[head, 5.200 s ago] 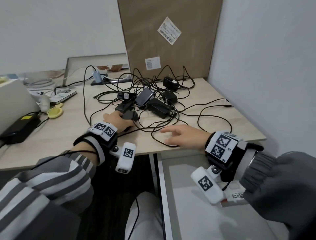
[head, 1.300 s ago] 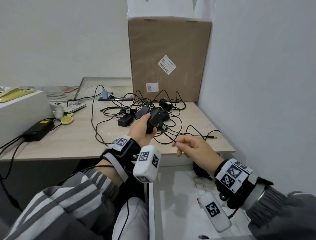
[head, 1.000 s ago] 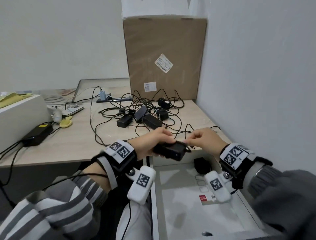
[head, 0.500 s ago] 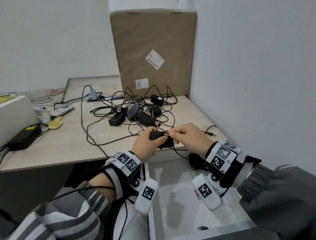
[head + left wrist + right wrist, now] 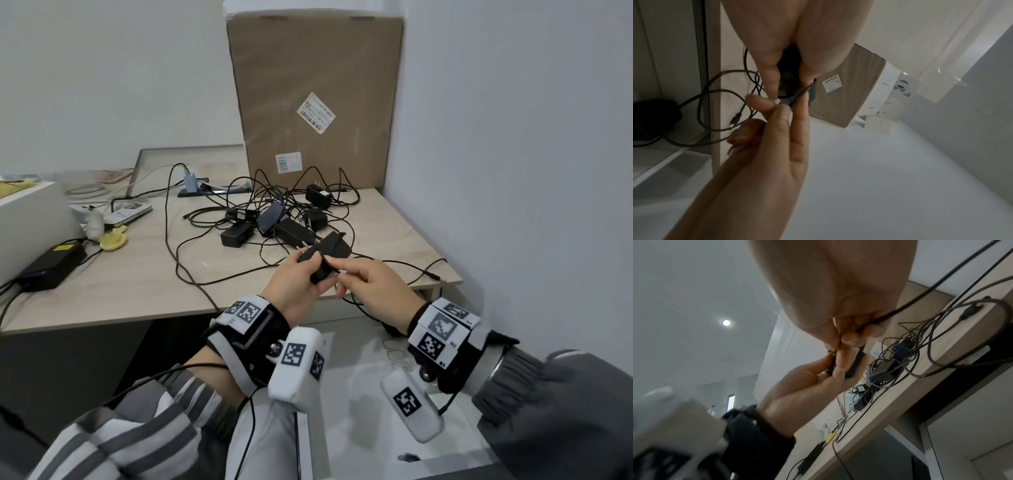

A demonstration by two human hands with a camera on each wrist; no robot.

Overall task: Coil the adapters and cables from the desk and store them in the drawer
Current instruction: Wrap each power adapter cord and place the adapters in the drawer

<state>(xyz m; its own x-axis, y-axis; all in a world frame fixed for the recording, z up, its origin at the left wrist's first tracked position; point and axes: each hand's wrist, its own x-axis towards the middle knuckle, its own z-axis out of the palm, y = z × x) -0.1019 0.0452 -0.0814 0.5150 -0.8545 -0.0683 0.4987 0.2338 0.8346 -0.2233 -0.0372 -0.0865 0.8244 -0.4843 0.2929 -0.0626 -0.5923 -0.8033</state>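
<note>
My left hand (image 5: 310, 270) grips a black adapter (image 5: 325, 253) in the air over the desk's front edge. Its prongs point up and left. My right hand (image 5: 337, 274) pinches the adapter's thin black cable (image 5: 330, 265) right against the body. The rest of that cable trails over the desk edge (image 5: 428, 274). In the left wrist view the cable (image 5: 803, 92) crosses the adapter (image 5: 789, 78) between both hands. A tangle of more adapters and cables (image 5: 274, 219) lies mid-desk. The white drawer (image 5: 359, 394) stands open below, with one black adapter (image 5: 653, 118) at its back.
A tall cardboard box (image 5: 315, 102) leans on the back wall; the side wall (image 5: 513, 171) bounds the desk at the right. On the left are a black power brick (image 5: 51, 267), a white case (image 5: 30, 219) and a yellow object (image 5: 113, 241).
My left hand took an adapter out of the pile and brought it over the drawer. My right hand moved in to pinch its cable; both hands have risen slightly.
</note>
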